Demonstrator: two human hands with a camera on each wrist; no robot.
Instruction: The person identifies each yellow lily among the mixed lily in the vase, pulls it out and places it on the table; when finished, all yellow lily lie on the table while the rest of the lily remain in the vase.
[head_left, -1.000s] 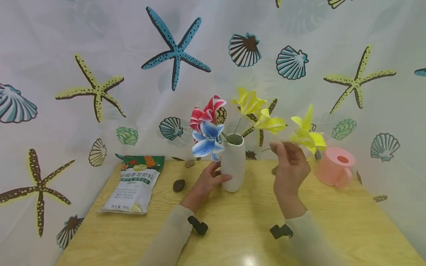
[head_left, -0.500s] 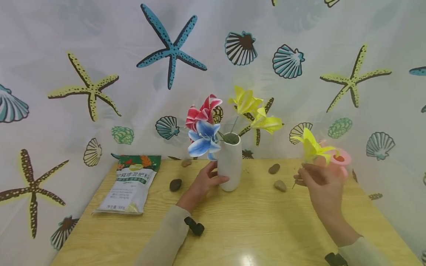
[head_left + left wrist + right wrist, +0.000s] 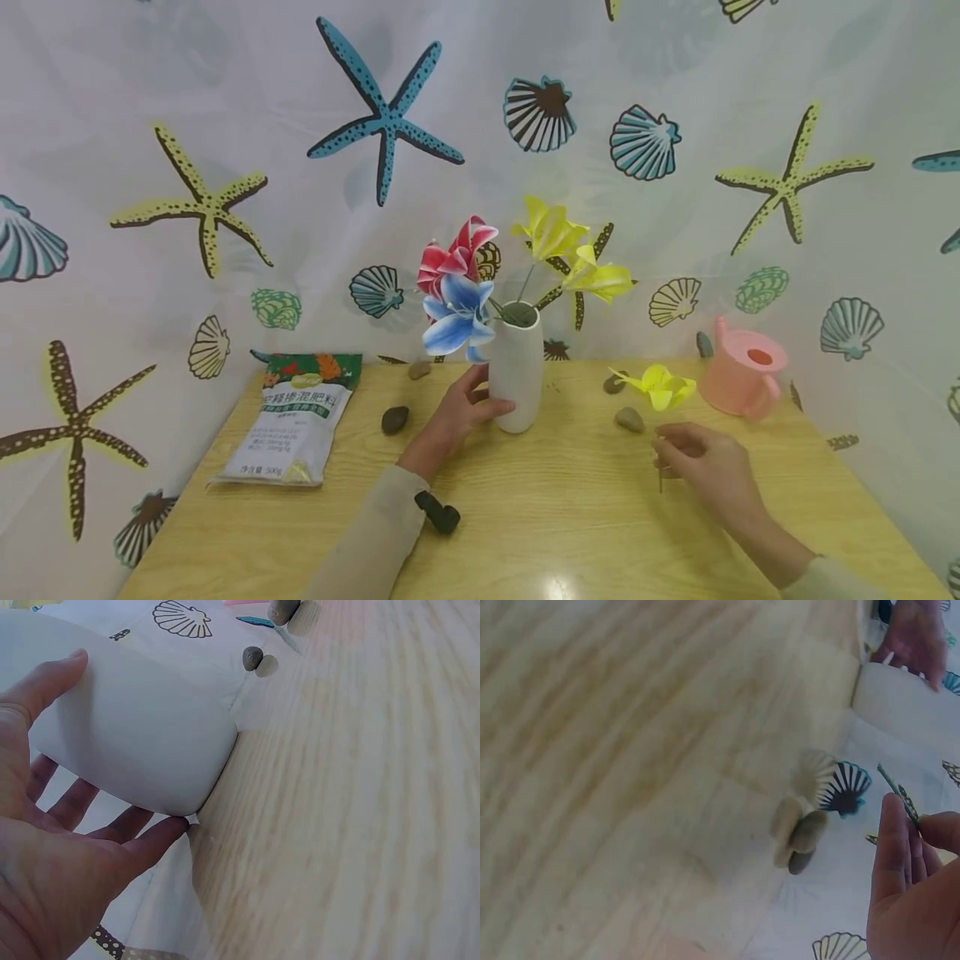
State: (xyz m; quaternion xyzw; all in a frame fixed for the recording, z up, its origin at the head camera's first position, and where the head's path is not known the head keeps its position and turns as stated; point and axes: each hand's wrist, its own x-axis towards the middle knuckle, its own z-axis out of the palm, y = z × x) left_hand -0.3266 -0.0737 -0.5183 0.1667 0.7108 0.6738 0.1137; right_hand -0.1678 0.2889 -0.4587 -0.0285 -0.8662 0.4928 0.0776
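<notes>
A white vase (image 3: pixel 519 375) stands upright on the wooden table, holding a red-and-white lily (image 3: pixel 453 265), a blue lily (image 3: pixel 457 315) and two yellow lilies (image 3: pixel 553 231). My left hand (image 3: pixel 459 414) grips the vase low on its left side; in the left wrist view the thumb lies on one side of the vase (image 3: pixel 142 724) and the fingers on the other. To the right, my right hand (image 3: pixel 712 471) pinches the stem of a loose yellow lily (image 3: pixel 658 387) between thumb and fingers, bloom up. The right wrist view shows the green stem end (image 3: pixel 888 778) sticking out past the fingertips.
A pink watering can (image 3: pixel 738 375) sits at the back right. Stones (image 3: pixel 628 419) lie between it and the vase, and a dark stone (image 3: pixel 395 420) lies left of the vase. A fertilizer bag (image 3: pixel 292 425) lies at the left. A patterned curtain (image 3: pixel 480 167) hangs behind the table.
My right hand has moved right and down, away from the vase, carrying the yellow lily lower over the table. The left hand stays on the vase.
</notes>
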